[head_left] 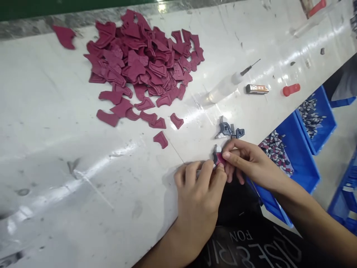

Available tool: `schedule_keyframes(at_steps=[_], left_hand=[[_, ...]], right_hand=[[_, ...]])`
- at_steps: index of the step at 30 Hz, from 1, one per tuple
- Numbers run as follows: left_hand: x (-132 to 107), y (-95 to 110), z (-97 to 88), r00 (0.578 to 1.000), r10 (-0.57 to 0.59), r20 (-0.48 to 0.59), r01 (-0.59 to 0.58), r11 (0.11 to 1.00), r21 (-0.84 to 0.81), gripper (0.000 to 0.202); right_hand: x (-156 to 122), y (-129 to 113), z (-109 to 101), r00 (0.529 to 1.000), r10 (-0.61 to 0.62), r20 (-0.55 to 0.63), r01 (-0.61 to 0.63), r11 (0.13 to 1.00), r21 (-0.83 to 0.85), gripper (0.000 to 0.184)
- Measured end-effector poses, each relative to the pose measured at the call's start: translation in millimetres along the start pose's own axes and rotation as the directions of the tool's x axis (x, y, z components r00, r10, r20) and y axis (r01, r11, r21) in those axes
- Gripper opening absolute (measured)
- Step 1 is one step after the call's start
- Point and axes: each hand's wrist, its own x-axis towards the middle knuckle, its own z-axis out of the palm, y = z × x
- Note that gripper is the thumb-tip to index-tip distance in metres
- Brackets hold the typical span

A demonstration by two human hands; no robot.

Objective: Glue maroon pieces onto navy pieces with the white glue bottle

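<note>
Between my fingertips is a small dark grey and white piece with a maroon part on it [219, 156]. My left hand [199, 191] is closed, with thumb and forefinger pressed against the lower side of the piece. From the right, my right hand [248, 160] pinches the same piece by its upper edge, thumb on the maroon part. My fingers cover some of its outline. Just beyond my hands lie a dark grey and white piece [224, 129] and a smaller dark grey piece [240, 132].
A heap of maroon flat pieces [136, 63] lies on the white table [69, 149]. Right of it are a clear needle-tipped bottle [223, 89], a small printed cylinder [257, 89] and a red cap [291, 89]. Blue bins [304, 163] with small parts stand beyond the table's right edge.
</note>
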Motion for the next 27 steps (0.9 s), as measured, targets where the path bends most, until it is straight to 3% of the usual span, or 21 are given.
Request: schedule_keyframes(at_steps=[6,15,20,23,25,27], left_hand=[[-2,2,0.9,1.0,0.004,-0.027,-0.003,1.0,0.021,0.02],[-3,9,0.2,0.998,-0.061,0.01,0.061,0.998,0.026,0.022],[7,13,-0.7,0.995,-0.1,0.005,0.1,0.992,0.073,0.024],[6,12,1.8,0.994,-0.098,-0.04,0.102,0.988,0.116,0.029],[2,9,2.5,0.991,-0.102,-0.088,0.114,0.984,0.135,0.036],[-4,4,-1.7,0.988,-0.098,-0.117,0.117,0.979,0.166,0.043]], right_hand=[[-10,7,9,0.989,-0.058,-0.134,0.051,0.997,-0.057,0.033],[4,18,7,0.997,-0.038,-0.072,0.037,0.999,-0.02,0.034],[2,18,11,0.988,-0.129,-0.083,0.103,0.96,-0.261,0.029],[2,1,15,0.925,-0.354,-0.137,0.245,0.834,-0.494,0.023],[9,-16,22,0.822,-0.552,-0.143,0.354,0.69,-0.631,0.017],[23,-34,34,0.713,-0.698,-0.063,0.44,0.516,-0.735,0.019]])
